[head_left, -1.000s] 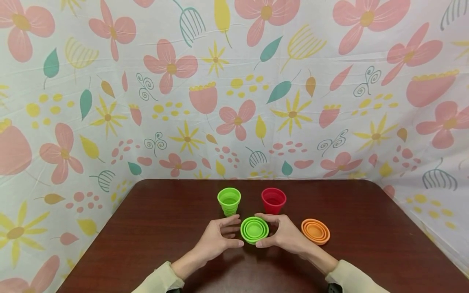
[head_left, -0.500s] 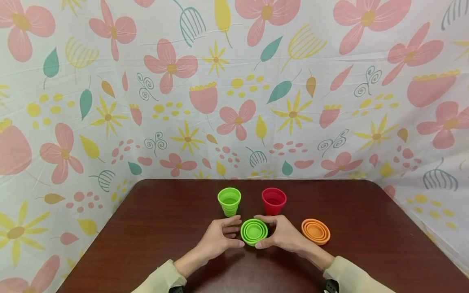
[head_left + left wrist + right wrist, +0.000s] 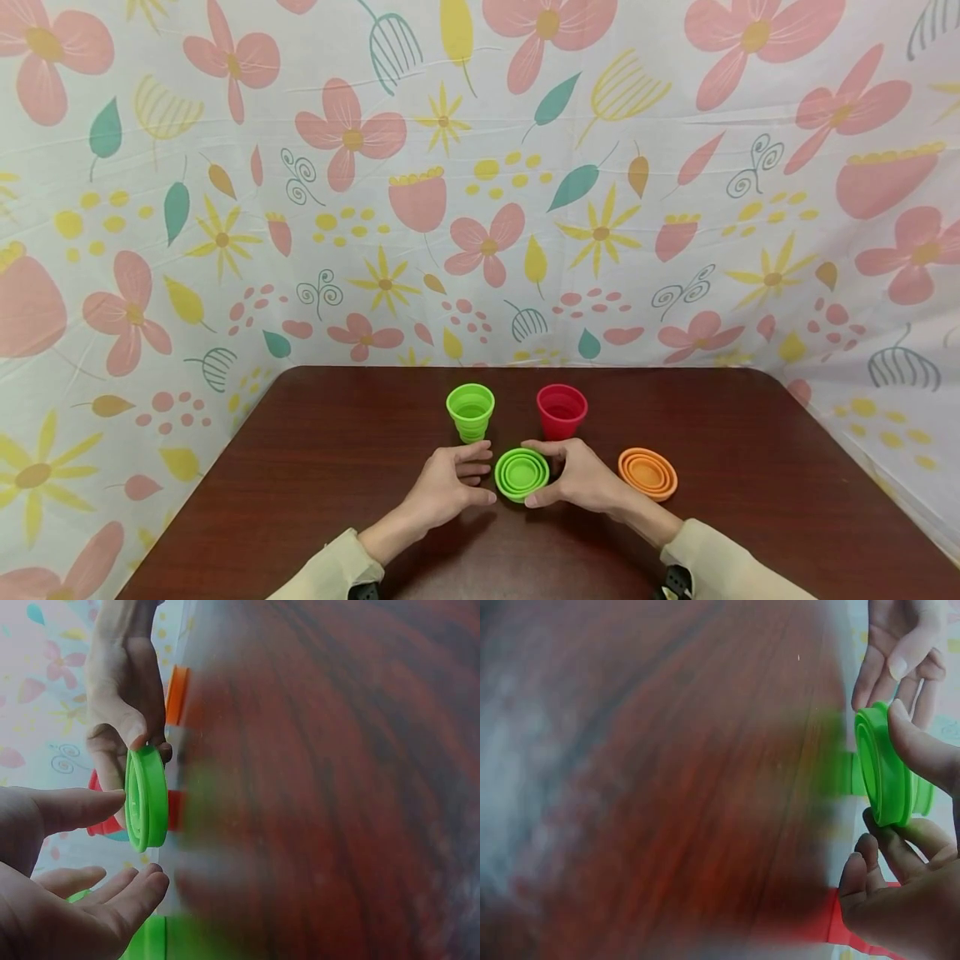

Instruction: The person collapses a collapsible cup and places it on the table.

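A collapsed green folding cup (image 3: 522, 475), its nested rings facing up, is pinched between the thumb and fingers of my right hand (image 3: 588, 479). The left wrist view shows this cup (image 3: 156, 799) edge-on, held just over the tabletop. My left hand (image 3: 447, 483) is spread beside its left rim, thumb and fingers apart, holding nothing. Behind the left fingers stands an expanded green cup (image 3: 471, 427). An expanded red cup (image 3: 561, 423) stands behind the right hand, its base partly covered by the fingers. To the right lies a collapsed orange cup (image 3: 647, 474).
The dark brown wooden table (image 3: 337, 433) reaches back to a flower-printed cloth (image 3: 480, 183) that hangs behind it and along both sides. Dark watch-like bands (image 3: 677, 581) show at the cuffs of both light sleeves.
The collapsed green cup has come slightly lower and nearer in the right hand. My left hand has drawn a little left of its rim. The other cups stay put.
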`<state>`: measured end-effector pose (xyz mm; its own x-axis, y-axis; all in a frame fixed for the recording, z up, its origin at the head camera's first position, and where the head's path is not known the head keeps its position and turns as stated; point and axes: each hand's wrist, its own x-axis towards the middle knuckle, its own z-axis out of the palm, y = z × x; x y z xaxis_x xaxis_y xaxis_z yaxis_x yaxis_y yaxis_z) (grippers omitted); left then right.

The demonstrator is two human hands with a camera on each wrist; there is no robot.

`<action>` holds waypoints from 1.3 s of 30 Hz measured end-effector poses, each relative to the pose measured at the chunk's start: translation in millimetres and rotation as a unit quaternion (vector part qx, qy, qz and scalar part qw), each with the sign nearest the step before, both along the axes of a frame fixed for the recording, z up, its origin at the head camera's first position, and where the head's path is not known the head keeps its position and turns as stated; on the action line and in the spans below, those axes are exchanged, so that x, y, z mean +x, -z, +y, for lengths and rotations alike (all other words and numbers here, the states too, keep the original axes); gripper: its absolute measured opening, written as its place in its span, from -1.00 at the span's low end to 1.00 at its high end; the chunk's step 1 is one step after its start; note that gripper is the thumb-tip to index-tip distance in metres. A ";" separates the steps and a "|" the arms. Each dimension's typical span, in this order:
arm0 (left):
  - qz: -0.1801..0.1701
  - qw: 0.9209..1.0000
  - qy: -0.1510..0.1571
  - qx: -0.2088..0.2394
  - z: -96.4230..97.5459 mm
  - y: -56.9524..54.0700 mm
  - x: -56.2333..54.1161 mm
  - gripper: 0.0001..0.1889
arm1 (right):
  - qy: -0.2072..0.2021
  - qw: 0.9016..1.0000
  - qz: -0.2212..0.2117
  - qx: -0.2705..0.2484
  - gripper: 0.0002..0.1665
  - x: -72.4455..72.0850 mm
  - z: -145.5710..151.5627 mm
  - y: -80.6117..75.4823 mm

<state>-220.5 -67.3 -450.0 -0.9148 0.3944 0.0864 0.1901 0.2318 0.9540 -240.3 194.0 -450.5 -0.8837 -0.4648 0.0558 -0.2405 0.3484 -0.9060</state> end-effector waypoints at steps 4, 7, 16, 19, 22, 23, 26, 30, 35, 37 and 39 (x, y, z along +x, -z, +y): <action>-0.005 1.000 -0.002 0.001 0.5 -0.4 0.1 -0.23 | 0.007 1.000 0.001 0.016 -0.06 -1.0 0.0 -0.3; -0.008 1.000 0.000 0.005 0.6 0.0 -0.4 -0.23 | 0.008 1.000 0.003 0.023 -0.06 -1.6 0.4 -0.5; -0.011 1.000 0.004 0.013 0.8 1.1 -1.8 -0.22 | -0.006 0.998 0.027 0.057 -0.01 -5.2 3.8 -1.4; -0.011 1.000 0.005 0.010 0.7 1.1 -1.7 -0.22 | -0.011 0.997 0.039 0.070 0.01 -6.4 4.6 -1.6; -0.011 1.000 0.005 0.008 0.7 0.7 -1.1 -0.22 | -0.015 0.996 0.044 0.077 0.02 -7.1 3.8 -1.9; -0.011 1.000 0.005 0.008 0.8 0.5 -0.8 -0.22 | -0.015 0.996 0.046 0.079 0.02 -6.9 3.2 -2.3; -0.012 1.000 0.005 0.006 1.2 -0.2 0.5 -0.23 | -0.017 0.995 0.053 0.081 0.02 -6.6 1.2 -2.7; -0.012 1.000 0.004 0.003 2.2 -0.8 1.8 -0.23 | -0.017 0.994 0.062 0.088 0.01 -5.9 0.4 -2.1; -0.014 1.000 0.006 0.004 4.8 -2.2 2.3 -0.24 | -0.019 0.992 0.075 0.101 0.02 -5.9 2.5 -0.5; -0.014 1.000 0.006 0.003 5.9 -2.5 2.6 -0.25 | -0.023 0.991 0.080 0.106 0.02 -6.9 3.4 -0.1; -0.014 1.000 0.006 0.004 6.6 -2.4 2.6 -0.25 | -0.030 0.990 0.085 0.109 0.03 -7.9 4.4 0.0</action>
<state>-217.9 -60.7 -447.6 -0.9120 0.4051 0.0646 0.1669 0.2227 0.9605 -248.2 198.4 -450.6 -0.8406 -0.5335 0.0942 -0.4090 0.5110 -0.7561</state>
